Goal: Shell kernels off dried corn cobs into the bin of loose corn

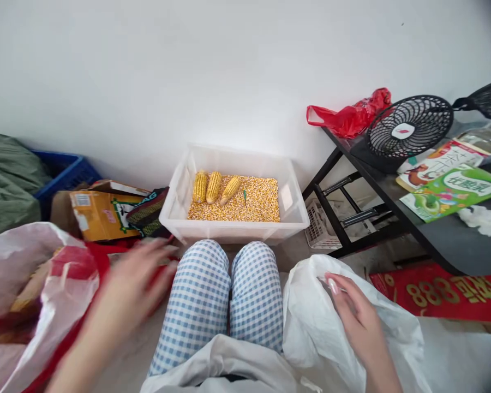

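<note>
My left hand (141, 278), blurred by motion, is beside my left knee with its fingers stretched out and apart. Nothing shows in it. Left of it stands a red-and-white bag (79, 273) with blurred yellowish things inside that look like corn cobs (30, 286). My right hand (352, 305) pinches the rim of a white plastic bag (311, 311) beside my right knee; what is inside that bag is hidden. Ahead of my knees, a translucent plastic tub (233, 230) holds loose corn kernels (257, 202). Three yellow cobs (214, 187) lie on the kernels, towards the left, near a small green object (244, 195).
At right, a black table (445, 240) carries a fan (411, 126), a red plastic bag (352, 117) and a green packet (458, 191). Below are a white basket (321, 229) and a red box (442, 292). Cardboard boxes (94, 215) and a blue crate (76, 174) stand left.
</note>
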Motion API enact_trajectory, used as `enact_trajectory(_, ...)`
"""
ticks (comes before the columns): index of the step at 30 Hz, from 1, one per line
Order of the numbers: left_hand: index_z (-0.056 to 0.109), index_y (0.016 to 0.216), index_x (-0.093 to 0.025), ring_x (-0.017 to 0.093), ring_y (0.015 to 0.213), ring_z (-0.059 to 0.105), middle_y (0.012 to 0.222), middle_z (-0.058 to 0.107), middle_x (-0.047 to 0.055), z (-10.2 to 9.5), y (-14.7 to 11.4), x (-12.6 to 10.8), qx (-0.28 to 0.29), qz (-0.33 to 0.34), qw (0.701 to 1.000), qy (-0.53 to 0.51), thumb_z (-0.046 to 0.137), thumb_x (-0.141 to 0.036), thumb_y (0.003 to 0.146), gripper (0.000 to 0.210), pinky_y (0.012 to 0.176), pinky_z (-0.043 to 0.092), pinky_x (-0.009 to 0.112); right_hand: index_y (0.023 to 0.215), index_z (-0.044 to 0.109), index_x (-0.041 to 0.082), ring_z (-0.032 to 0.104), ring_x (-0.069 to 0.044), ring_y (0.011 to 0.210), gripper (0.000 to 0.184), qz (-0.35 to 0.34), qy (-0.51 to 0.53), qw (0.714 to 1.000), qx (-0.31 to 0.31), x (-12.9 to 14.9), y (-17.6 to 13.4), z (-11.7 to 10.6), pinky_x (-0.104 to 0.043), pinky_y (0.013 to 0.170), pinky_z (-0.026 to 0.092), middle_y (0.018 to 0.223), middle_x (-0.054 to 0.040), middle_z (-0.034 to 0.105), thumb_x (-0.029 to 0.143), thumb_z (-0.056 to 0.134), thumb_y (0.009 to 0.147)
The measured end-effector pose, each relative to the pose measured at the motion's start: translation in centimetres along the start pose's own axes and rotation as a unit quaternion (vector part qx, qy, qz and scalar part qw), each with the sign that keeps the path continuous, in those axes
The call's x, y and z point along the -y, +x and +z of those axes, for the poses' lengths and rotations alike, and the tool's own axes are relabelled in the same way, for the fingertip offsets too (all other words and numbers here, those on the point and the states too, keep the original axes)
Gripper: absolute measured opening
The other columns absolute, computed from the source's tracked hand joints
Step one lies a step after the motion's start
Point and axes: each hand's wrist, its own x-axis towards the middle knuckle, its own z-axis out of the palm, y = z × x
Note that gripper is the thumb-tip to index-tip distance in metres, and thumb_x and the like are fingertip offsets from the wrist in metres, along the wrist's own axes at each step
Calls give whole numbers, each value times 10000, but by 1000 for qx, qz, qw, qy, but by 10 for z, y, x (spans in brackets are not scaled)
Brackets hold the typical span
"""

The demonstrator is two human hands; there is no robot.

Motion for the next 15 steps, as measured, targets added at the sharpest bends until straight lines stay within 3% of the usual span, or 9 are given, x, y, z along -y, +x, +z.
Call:
enact_trajectory(2,594,1144,-266,240,1146,507,1241,569,44,71,5,-15,175,74,982,-15,509,-415,828,359,1000,375,416,1123,574,238,545,-213,1093,355,17,-9,1000,-22,-9,-3,-12,-327,903,463,1206,-61,572,423,440,852)
enact_trajectory(3,571,1181,-245,230,1141,513,1242,568,60,107,9,-22,206,77,975,-41,466,-422,851,388,995,384,394,1123,576,240,549,-215,1084,358,25,-16,999,-25,-14,-3,-16,-335,910,457,1203,-59,576,428,441,850)
enact_trajectory(5,514,1249,-155,228,1095,547,1204,581,119,172,20,-31,222,-3,972,-78,417,-454,866,495,962,412,362,1125,574,249,552,-214,1079,362,43,-28,998,-24,-25,-4,-20,-343,923,448,1207,-50,576,436,434,850)
enact_trajectory(8,536,1228,-75,263,1063,555,1130,590,172,240,47,-32,145,-151,974,-87,449,-521,824,608,952,408,383,1129,576,255,551,-213,1082,375,71,-45,996,-26,-44,-8,-21,-345,938,439,1218,-43,573,452,421,849)
enact_trajectory(10,665,1054,-122,255,1019,565,1015,629,137,265,64,-29,93,-169,974,-118,416,-522,837,518,949,400,393,1132,577,248,559,-220,1066,399,91,-58,994,-26,-57,-13,-23,-353,932,443,1223,-53,572,471,409,847)
enact_trajectory(12,712,906,-145,242,959,584,951,656,114,276,75,-28,65,-165,968,-175,391,-504,852,484,928,410,394,1140,571,246,569,-228,1045,424,117,-72,990,-19,-69,-17,-27,-362,910,455,1224,-59,574,496,402,842)
enact_trajectory(15,700,819,-130,229,836,624,863,694,102,270,77,-27,63,-188,936,-292,393,-514,845,492,840,463,376,1137,564,264,561,-228,1066,432,149,-92,984,17,-86,-19,-38,-369,917,448,1221,-40,578,522,393,836)
